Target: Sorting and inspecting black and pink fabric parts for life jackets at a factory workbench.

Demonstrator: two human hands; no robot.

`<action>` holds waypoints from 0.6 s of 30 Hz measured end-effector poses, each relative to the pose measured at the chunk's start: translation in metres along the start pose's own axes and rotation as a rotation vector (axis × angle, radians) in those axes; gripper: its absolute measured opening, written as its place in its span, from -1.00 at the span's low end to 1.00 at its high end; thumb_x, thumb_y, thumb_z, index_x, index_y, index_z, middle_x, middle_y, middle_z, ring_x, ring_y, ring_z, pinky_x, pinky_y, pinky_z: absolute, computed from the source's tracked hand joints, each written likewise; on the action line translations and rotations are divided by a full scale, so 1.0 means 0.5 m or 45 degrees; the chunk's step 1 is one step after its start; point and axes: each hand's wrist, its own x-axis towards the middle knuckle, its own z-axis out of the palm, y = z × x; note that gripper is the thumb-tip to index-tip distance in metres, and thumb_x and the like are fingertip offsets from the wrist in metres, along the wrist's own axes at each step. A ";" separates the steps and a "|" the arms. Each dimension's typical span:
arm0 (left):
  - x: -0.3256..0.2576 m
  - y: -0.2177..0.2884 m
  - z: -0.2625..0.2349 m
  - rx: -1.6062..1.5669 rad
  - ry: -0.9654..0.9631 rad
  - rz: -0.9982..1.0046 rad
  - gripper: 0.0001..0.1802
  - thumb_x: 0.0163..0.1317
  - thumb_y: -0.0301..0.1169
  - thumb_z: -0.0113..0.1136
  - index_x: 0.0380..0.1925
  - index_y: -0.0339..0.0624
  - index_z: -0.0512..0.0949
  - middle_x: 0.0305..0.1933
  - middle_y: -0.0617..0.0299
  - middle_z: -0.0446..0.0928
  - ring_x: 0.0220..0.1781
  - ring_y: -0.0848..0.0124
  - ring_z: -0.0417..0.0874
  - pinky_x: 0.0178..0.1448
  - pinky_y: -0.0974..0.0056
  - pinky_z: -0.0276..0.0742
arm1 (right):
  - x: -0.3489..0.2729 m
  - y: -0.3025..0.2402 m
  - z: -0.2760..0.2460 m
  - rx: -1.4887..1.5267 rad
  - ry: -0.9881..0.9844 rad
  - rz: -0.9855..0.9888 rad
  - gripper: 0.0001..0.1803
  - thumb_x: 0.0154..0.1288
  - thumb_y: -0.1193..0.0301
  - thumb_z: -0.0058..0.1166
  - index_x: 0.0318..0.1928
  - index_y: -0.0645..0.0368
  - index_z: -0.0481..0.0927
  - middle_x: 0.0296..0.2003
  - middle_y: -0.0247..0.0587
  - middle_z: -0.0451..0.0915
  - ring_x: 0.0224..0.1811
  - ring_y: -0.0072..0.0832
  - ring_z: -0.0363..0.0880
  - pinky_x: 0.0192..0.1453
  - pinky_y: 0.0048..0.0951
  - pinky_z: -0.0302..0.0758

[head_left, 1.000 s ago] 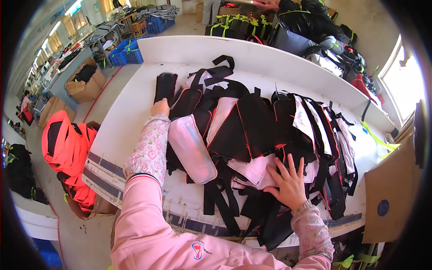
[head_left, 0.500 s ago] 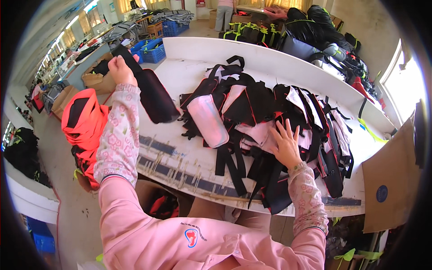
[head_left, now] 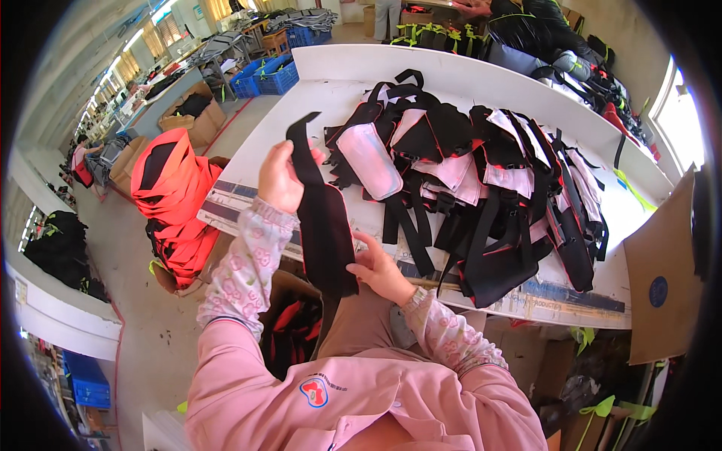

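Observation:
A black padded strap [head_left: 328,244] with thin red edging hangs upright in front of me, over the table's near edge. Its narrow webbing end is gripped by my left hand [head_left: 281,179], fingers closed around it. Low on the wide padded part, my right hand [head_left: 383,272] pinches the side edge between thumb and fingers. Just beyond, on the white table [head_left: 263,143], lies a heap of similar black straps [head_left: 447,128] with white-pink panels and loose webbing tails. One pale padded panel [head_left: 368,161] sits at the heap's left end.
A tall stack of orange-red fabric pieces [head_left: 177,180] stands left of the table. Below the near edge is a box of dark and red pieces [head_left: 293,323]. A cardboard sheet [head_left: 662,263] rises at the right; blue crates [head_left: 275,75] stand beyond the far-left corner.
My left hand has brought the padded strap closer to me. My right hand has left the heap, moved left and taken the pad's edge. The view has shifted somewhat.

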 end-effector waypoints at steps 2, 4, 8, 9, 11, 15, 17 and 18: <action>-0.001 -0.032 -0.001 -0.039 0.110 -0.047 -0.84 0.31 -0.42 -0.09 -0.19 -0.28 0.33 -0.24 0.01 0.53 -0.32 0.20 0.61 -0.05 0.06 0.58 | -0.018 0.008 0.013 0.071 0.109 0.063 -0.44 0.17 0.57 0.11 0.19 0.20 0.26 -0.39 -0.30 0.55 -0.42 -0.65 0.48 -0.37 -0.59 0.41; 0.008 -0.062 -0.028 0.114 0.095 0.043 -0.81 0.29 -0.43 -0.05 -0.15 -0.29 0.33 -0.20 0.00 0.51 -0.23 0.18 0.59 0.02 0.10 0.52 | -0.013 0.069 0.003 0.053 0.179 0.074 -0.64 0.20 0.54 0.09 0.03 0.27 0.44 -0.38 -0.33 0.56 -0.38 -0.66 0.48 -0.32 -0.58 0.42; -0.018 -0.159 -0.082 1.476 0.146 0.916 -0.59 0.16 -0.47 0.10 0.02 -0.32 0.30 0.01 -0.03 0.42 0.08 0.13 0.44 0.24 0.16 0.29 | 0.005 0.093 -0.040 0.143 0.473 0.037 -0.80 0.24 0.51 0.07 -0.14 0.34 0.55 -0.41 -0.37 0.56 -0.41 -0.73 0.47 -0.40 -0.66 0.38; -0.055 -0.189 -0.094 1.530 -0.043 0.876 -0.45 0.08 -0.46 0.18 0.08 -0.35 0.26 0.12 -0.04 0.32 0.21 0.10 0.29 0.34 0.12 0.12 | -0.005 0.091 -0.051 0.134 0.521 0.115 -0.79 0.23 0.49 0.08 -0.14 0.34 0.55 -0.43 -0.37 0.56 -0.47 -0.72 0.44 -0.46 -0.65 0.35; -0.153 -0.226 -0.089 1.674 -0.312 0.768 -0.48 0.07 -0.45 0.20 0.04 -0.32 0.31 0.06 -0.03 0.37 0.22 0.07 0.31 0.32 0.12 0.16 | -0.011 0.093 -0.071 0.134 0.571 0.180 -0.78 0.22 0.48 0.09 -0.15 0.33 0.55 -0.45 -0.37 0.55 -0.53 -0.72 0.41 -0.51 -0.65 0.31; -0.287 -0.274 -0.138 1.825 -0.948 0.093 -0.31 -0.02 -0.08 0.33 0.11 -0.04 0.35 0.27 0.08 0.26 0.37 0.08 0.18 0.38 -0.17 -0.05 | -0.008 0.143 -0.079 0.272 0.608 0.327 -0.78 0.21 0.47 0.10 -0.15 0.31 0.56 -0.49 -0.40 0.53 -0.62 -0.71 0.34 -0.61 -0.63 0.21; -0.307 -0.272 -0.136 1.951 -0.932 0.103 -0.24 -0.08 -0.02 0.36 0.15 0.02 0.34 0.35 0.14 0.18 0.43 0.14 0.10 0.41 -0.19 -0.13 | -0.012 0.141 -0.077 0.237 0.591 0.352 -0.76 0.21 0.48 0.09 -0.10 0.27 0.52 -0.52 -0.42 0.49 -0.62 -0.71 0.33 -0.62 -0.62 0.21; -0.305 -0.279 -0.146 1.955 -0.935 0.100 -0.24 -0.08 -0.02 0.36 0.15 0.02 0.34 0.35 0.14 0.18 0.43 0.14 0.10 0.41 -0.19 -0.13 | -0.014 0.143 -0.074 0.242 0.591 0.352 -0.76 0.21 0.48 0.09 -0.10 0.27 0.52 -0.52 -0.42 0.49 -0.62 -0.71 0.33 -0.62 -0.62 0.21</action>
